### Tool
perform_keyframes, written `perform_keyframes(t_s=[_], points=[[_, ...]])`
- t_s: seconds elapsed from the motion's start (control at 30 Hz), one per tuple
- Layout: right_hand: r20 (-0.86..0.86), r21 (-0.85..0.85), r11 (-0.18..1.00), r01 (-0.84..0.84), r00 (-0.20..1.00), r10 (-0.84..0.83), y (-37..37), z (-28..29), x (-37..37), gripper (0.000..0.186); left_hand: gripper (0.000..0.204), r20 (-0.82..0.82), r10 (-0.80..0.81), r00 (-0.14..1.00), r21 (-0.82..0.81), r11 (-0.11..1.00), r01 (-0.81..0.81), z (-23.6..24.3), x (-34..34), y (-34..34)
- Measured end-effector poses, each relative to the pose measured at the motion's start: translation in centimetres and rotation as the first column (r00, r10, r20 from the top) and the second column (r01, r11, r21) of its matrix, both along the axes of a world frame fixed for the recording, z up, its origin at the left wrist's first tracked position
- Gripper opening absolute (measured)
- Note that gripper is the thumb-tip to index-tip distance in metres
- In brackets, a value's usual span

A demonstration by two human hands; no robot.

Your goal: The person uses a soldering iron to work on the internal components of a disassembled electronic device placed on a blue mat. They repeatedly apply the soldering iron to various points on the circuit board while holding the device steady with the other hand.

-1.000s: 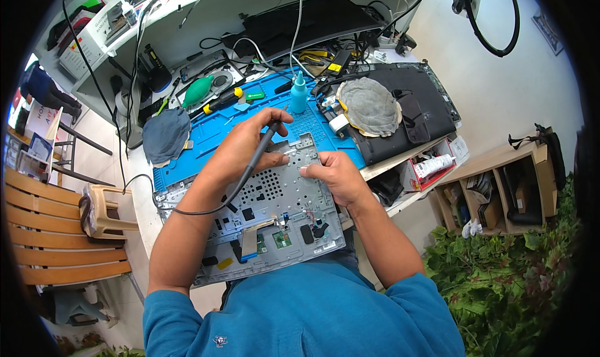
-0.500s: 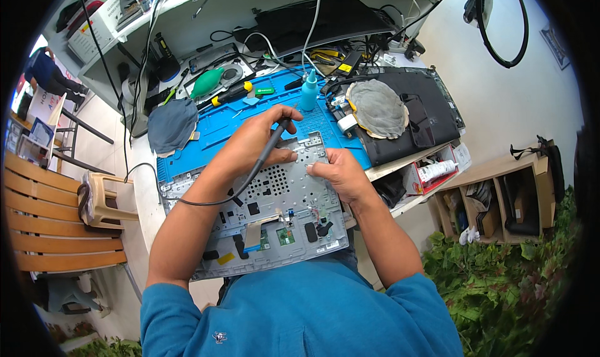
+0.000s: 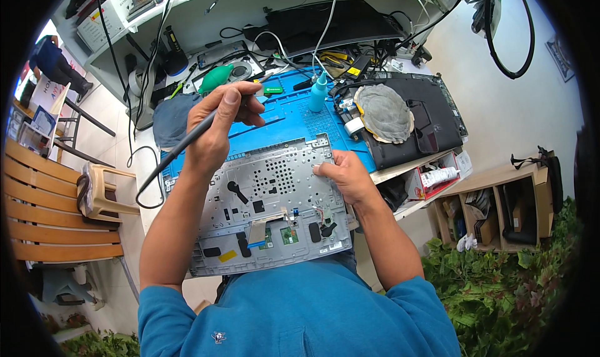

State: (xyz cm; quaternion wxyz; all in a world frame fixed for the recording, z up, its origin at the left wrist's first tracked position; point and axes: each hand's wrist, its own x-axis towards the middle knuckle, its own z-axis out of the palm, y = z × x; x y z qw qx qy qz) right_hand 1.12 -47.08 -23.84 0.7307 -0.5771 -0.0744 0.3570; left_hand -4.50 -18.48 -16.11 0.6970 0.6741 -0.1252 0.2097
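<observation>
A silver-grey laptop top case (image 3: 275, 202) lies with its inner side up, tilted between the bench edge and my lap. My right hand (image 3: 351, 179) grips its right edge, thumb on the inner face and fingers underneath, hidden. Above the upper left corner of the case, my left hand (image 3: 215, 127) holds a grey soldering iron (image 3: 178, 149) by the handle, like a pen. The iron's thin tip points up and away, over the blue mat (image 3: 275, 124), clear of the case. A flat ribbon cable (image 3: 257, 232) and black pads sit on the case.
A light-blue squeeze bottle (image 3: 318, 94) stands on the mat. Right of it, a grey cloth pad (image 3: 382, 112) rests on a black laptop part (image 3: 431, 104). A green air blower (image 3: 216, 78) lies at the back left. Loose cables hang at the left; a wooden shelf (image 3: 500, 213) stands right.
My left hand has lifted off the laptop case and moved left with the soldering iron, which now lies tilted across the hand. My right hand keeps its grip on the case.
</observation>
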Motion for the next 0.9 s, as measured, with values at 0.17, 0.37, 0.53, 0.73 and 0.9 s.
perform_keyframes(t_s=[0.17, 0.37, 0.53, 0.73, 0.9], points=[[0.002, 0.026, 1.000, 0.006, 1.000, -0.006, 0.0, -0.2, -0.1, 0.026, 0.044, -0.240, 0.001, 0.971, 0.219, 0.974, 0.053, -1.1, -0.8, -1.2], [-0.005, 0.022, 1.000, 0.006, 1.000, -0.006, -0.2, -0.5, -0.2, 0.025, 0.081, -0.322, 0.047, 0.945, 0.643, 0.744, 0.183, -1.9, -0.4, -1.8], [-0.115, 0.027, 0.999, -0.025, 0.993, 0.028, -0.4, 0.1, 0.2, 0.031, 0.078, -0.413, 0.054, 0.909, 0.616, 0.751, 0.236, -1.0, 0.0, -2.6], [-0.228, 0.111, 0.979, -0.174, 0.954, 0.195, -0.6, 1.5, 1.2, 0.041, 0.076, -0.439, 0.097, 0.893, 0.625, 0.747, 0.226, 0.4, -0.3, -3.8], [-0.117, 0.026, 0.980, -0.197, 0.973, 0.198, -0.1, 1.6, 1.1, 0.055, 0.075, -0.448, 0.114, 0.887, 0.626, 0.748, 0.220, 0.2, -0.3, -4.2]])
